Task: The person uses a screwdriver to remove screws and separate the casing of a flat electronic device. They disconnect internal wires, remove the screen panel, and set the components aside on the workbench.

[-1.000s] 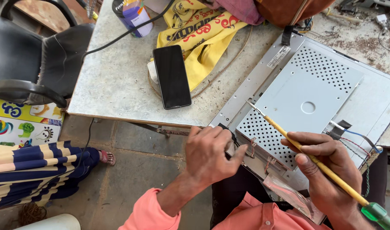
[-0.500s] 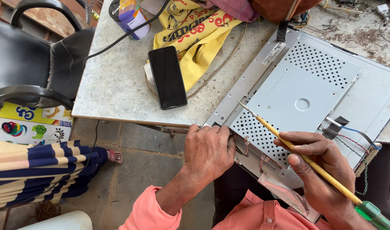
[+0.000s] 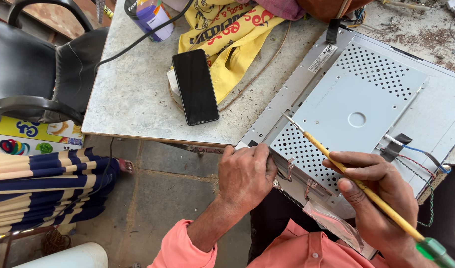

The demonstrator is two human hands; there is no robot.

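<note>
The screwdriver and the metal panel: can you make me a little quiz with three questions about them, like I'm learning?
1. True or false: the right hand holds the long yellow screwdriver.
2. What does the left hand touch? A) the black phone B) the near edge of the grey metal panel C) the yellow cloth
3. Fill in: the screwdriver's tip rests on the panel's ____ part, full of little holes.

Key
1. True; its green handle end sticks out below the hand.
2. B
3. perforated
</note>
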